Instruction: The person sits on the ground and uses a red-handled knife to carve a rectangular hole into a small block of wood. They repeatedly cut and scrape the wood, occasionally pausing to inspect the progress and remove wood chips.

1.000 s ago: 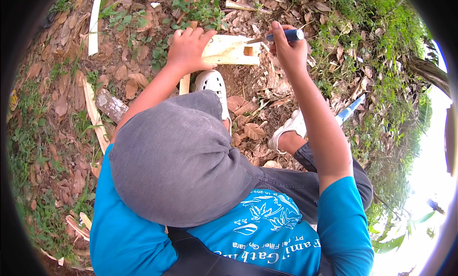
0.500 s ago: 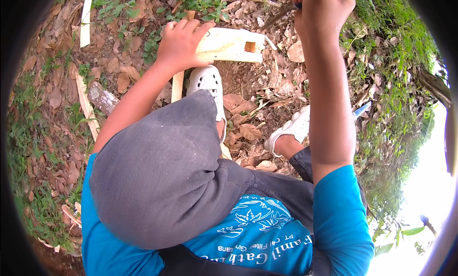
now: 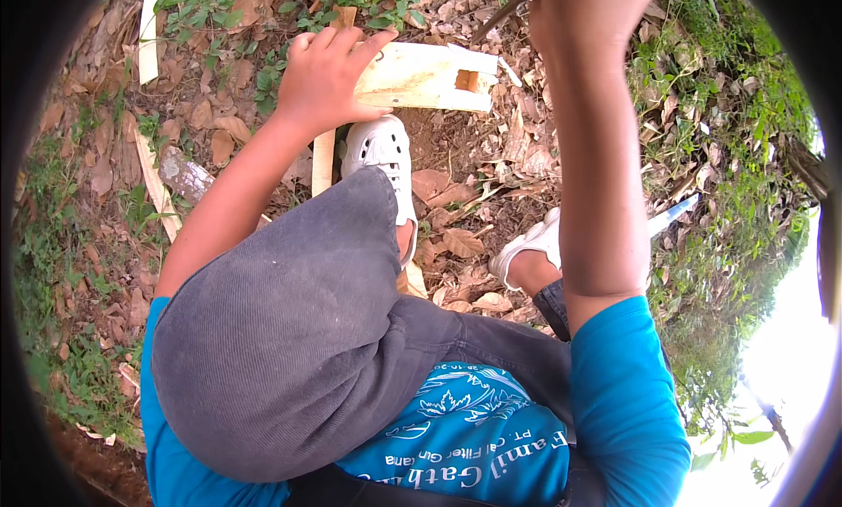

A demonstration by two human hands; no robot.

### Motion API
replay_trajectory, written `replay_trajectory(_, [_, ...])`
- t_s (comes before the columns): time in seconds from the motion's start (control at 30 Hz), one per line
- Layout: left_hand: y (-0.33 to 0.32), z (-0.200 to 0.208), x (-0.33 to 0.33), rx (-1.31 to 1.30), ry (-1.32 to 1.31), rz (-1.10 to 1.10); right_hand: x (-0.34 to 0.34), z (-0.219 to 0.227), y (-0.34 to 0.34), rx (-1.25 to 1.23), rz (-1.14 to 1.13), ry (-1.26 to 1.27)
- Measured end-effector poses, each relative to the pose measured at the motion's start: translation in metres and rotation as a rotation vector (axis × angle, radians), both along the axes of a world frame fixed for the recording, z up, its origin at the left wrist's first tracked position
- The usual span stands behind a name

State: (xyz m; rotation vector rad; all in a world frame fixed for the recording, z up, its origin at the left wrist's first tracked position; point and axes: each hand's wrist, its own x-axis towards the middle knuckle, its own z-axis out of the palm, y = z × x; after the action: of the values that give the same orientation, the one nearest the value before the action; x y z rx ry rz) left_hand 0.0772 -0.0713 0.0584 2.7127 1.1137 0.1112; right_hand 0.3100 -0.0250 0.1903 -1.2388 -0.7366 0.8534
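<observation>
A pale wooden board (image 3: 417, 75) lies crosswise in front of my white clog, with a square hole cut near its right end. My left hand (image 3: 329, 75) grips its left end, fingers over the far side and the thumb along the near edge. At the top right my right hand (image 3: 592, 16) is closed around a tool. Only the tool's dark metal shaft (image 3: 504, 16) shows, slanting down-left toward the ground beyond the board's right end. Its handle is hidden in the hand and past the picture's edge.
A narrow wood strip (image 3: 323, 162) runs beneath the board beside my white clog (image 3: 382, 152). More wood strips (image 3: 155, 182) and a short log (image 3: 186, 175) lie at left. A blue-and-white long object (image 3: 674, 214) shows beyond my right forearm. Dry leaves and green plants cover the ground.
The board's right end has shifted slightly right in the picture. My right hand and the tool have moved a little to the left, and the blue handle seen before is now out of sight.
</observation>
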Motion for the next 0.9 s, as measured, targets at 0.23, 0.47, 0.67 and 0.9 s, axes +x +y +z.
replay_trajectory(0.23, [0.005,0.002,0.005,0.009,-0.028,-0.016,0.002,-0.101,-0.006,-0.142,-0.105,-0.224])
replay_trajectory(0.47, [0.0,-0.004,-0.001,0.018,-0.012,0.003,0.002,0.003,0.003,0.015,-0.012,0.014])
replay_trajectory(0.67, [0.003,0.001,0.004,0.008,-0.025,-0.007,0.004,-0.116,-0.006,-0.224,-0.04,-0.267])
replay_trajectory(0.9, [0.003,-0.002,0.003,0.029,-0.04,-0.009,0.01,-0.006,0.012,0.002,-0.035,-0.006])
